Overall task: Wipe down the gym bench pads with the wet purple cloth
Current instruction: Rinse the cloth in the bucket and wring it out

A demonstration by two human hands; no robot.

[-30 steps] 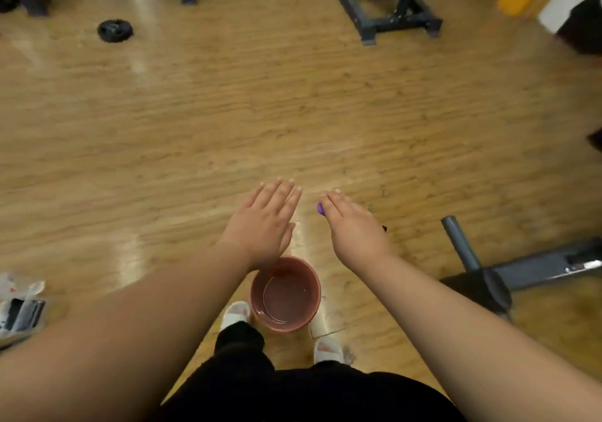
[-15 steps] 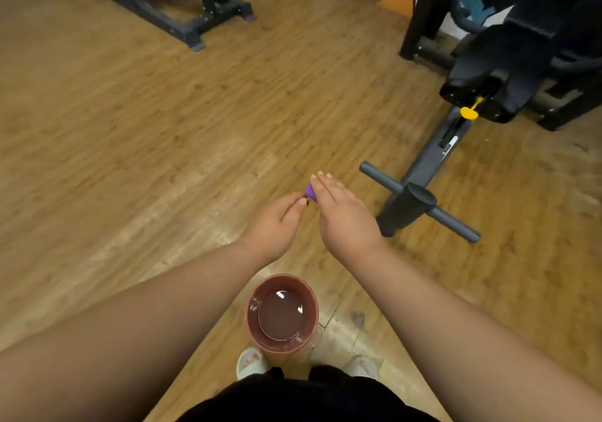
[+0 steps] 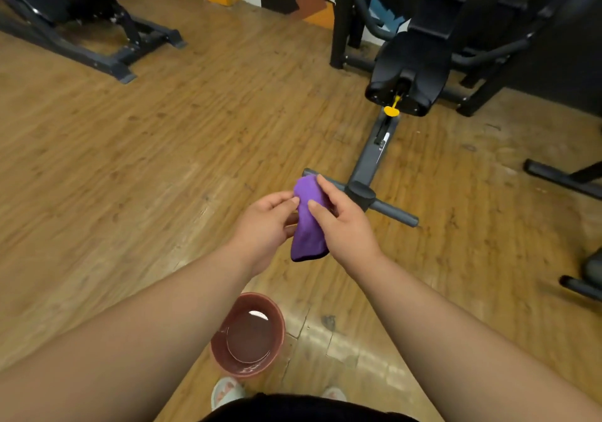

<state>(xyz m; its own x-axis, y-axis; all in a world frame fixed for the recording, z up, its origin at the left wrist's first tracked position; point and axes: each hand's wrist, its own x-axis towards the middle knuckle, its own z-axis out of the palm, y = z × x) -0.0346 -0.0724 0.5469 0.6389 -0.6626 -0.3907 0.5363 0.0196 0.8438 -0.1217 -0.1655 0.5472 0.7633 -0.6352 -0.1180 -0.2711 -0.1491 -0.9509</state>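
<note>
The purple cloth (image 3: 308, 222) hangs bunched between my two hands in the middle of the view. My left hand (image 3: 264, 226) pinches its left edge with the fingertips. My right hand (image 3: 342, 222) grips it from the right, thumb and fingers wrapped over the top. The black bench seat pad (image 3: 410, 72) stands ahead to the upper right, well beyond the hands, with a yellow adjustment knob (image 3: 391, 110) under its front edge. The bench's grey floor rail and crossbar foot (image 3: 384, 206) run from the pad toward my hands.
A reddish bucket (image 3: 218, 353) holding water stands on the wooden floor by my feet, below the hands. Another machine's dark frame (image 3: 107, 59) lies at the upper left. More black equipment legs (image 3: 563, 180) reach in from the right edge.
My view has swung up and right, bringing the bench into sight. The cloth, barely visible before, now hangs unfolded between both hands, and my left hand has closed on it.
</note>
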